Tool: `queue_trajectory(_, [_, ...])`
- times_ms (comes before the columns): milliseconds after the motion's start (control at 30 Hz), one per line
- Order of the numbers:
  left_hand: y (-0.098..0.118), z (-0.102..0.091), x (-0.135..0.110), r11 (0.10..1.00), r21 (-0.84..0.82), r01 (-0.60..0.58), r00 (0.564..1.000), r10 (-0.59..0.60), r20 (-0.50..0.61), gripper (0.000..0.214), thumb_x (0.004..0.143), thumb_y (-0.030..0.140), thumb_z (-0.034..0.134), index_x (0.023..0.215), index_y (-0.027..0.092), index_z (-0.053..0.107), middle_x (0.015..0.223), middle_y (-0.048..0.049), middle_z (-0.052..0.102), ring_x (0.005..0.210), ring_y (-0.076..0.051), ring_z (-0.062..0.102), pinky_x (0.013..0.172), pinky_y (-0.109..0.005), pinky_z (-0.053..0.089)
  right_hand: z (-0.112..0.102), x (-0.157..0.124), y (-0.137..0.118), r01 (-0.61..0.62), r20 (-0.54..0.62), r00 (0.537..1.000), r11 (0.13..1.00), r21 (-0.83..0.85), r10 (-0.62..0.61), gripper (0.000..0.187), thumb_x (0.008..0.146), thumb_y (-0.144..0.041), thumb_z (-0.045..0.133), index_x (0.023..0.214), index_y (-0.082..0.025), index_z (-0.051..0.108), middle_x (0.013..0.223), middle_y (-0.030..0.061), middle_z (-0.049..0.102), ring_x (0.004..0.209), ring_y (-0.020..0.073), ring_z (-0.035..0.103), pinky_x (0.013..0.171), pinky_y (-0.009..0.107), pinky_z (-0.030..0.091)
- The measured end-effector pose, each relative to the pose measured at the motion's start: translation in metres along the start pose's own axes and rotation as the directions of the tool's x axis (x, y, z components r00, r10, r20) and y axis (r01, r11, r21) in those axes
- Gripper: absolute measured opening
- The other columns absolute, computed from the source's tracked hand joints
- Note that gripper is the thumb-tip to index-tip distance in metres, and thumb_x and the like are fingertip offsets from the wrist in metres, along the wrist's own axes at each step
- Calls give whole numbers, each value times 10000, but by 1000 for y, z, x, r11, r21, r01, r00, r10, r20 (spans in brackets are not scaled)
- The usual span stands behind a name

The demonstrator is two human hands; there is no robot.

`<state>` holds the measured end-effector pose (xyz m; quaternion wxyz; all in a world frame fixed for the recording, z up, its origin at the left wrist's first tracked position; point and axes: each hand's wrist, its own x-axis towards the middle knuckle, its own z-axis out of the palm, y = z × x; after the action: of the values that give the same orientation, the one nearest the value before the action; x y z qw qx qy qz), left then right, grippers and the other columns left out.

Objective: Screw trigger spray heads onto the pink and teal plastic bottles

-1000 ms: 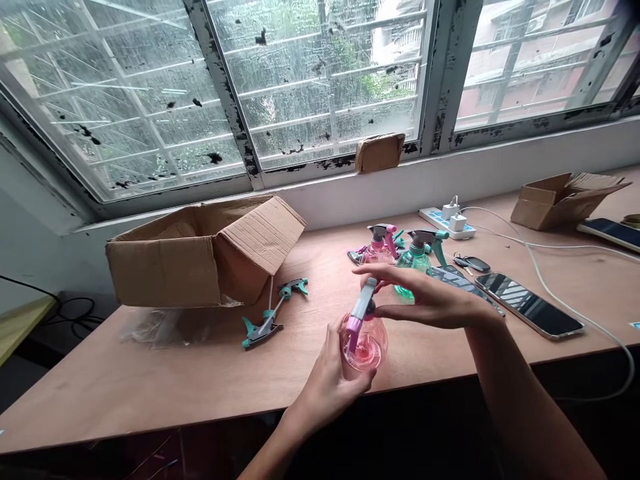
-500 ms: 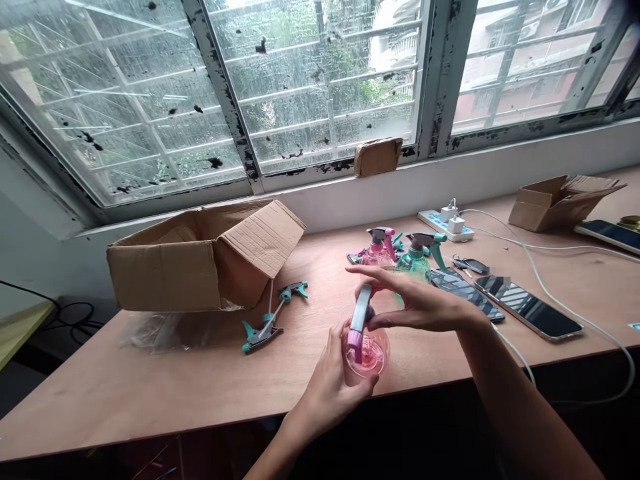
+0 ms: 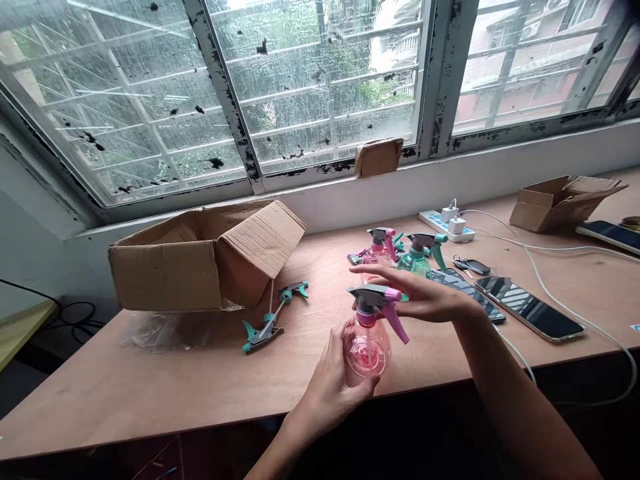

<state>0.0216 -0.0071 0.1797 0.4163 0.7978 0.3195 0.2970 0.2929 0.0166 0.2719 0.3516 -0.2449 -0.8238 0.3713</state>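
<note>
A round pink spray bottle (image 3: 359,350) stands upright near the table's front edge, with my left hand (image 3: 333,380) wrapped around its left side and front. On its neck sits a trigger spray head (image 3: 373,298), grey with a pink nozzle and trigger, the trigger to the right. My right hand (image 3: 430,297) is curled behind this head, the index finger stretched out above it; the thumb tip and other fingertips are partly hidden. Through the clear pink body shows the dip tube. Behind my right hand stand another pink spray bottle (image 3: 376,255) and a green spray bottle (image 3: 414,265).
Two loose teal-and-grey spray heads (image 3: 263,339) lie left of my hands, by a large open cardboard box (image 3: 163,277) and clear plastic bags (image 3: 165,333). To the right are phones (image 3: 530,308), keys (image 3: 473,265), a power strip (image 3: 465,233), white cables and a smaller carton (image 3: 535,207).
The spray head on the bottle has turned, its nozzle and trigger swinging from the front round to the right. My right hand has shifted slightly; my left hand stays on the bottle.
</note>
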Motion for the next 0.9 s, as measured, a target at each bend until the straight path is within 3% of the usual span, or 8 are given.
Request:
queue_trajectory(133, [0,-1,0,1000,-6,-8,1000,8,2,886,907,252,795,1623,265,273,1651,-149,497,1544,-331,499,1319,-533,370,-1,-1,-2,14,59,998,996,88,-20,686,1125,-460,566,1722,-240,307,1425,197,718,1315,286,736,1046,430,646])
queue_trajectory(300, [1,-1,0,1000,-9,-23,1000,23,-4,886,900,244,795,1629,264,293,1634,-145,512,1528,-328,514,1313,-518,383,-1,0,-6,12,-29,999,988,-152,-16,575,1109,-380,593,1655,-245,473,1553,175,647,1413,285,669,1204,457,530])
queue_trajectory(500, [3,-1,0,1000,0,-18,1000,18,-22,887,905,259,797,1641,264,301,1619,-145,528,1507,-334,534,1295,-507,414,1,1,-6,-14,-46,999,988,-157,7,606,1076,-361,644,1648,-256,475,1518,164,662,1336,269,721,1151,449,571])
queue_trajectory(700, [-1,0,0,999,-35,-34,999,34,-21,887,931,306,811,1654,260,301,1618,-152,548,1519,-335,537,1307,-515,411,4,5,-7,-77,-74,995,972,-220,62,750,1017,-489,729,1661,-229,446,1294,140,735,1270,284,729,1127,451,585])
queue_trajectory(900, [-5,0,1,998,-14,-55,998,54,-34,942,928,302,820,1703,309,284,1714,-127,448,1575,-359,468,1336,-552,370,13,10,-3,-28,-118,993,955,-296,-8,810,974,-541,781,1651,-247,448,1387,147,696,1277,285,701,1127,488,578])
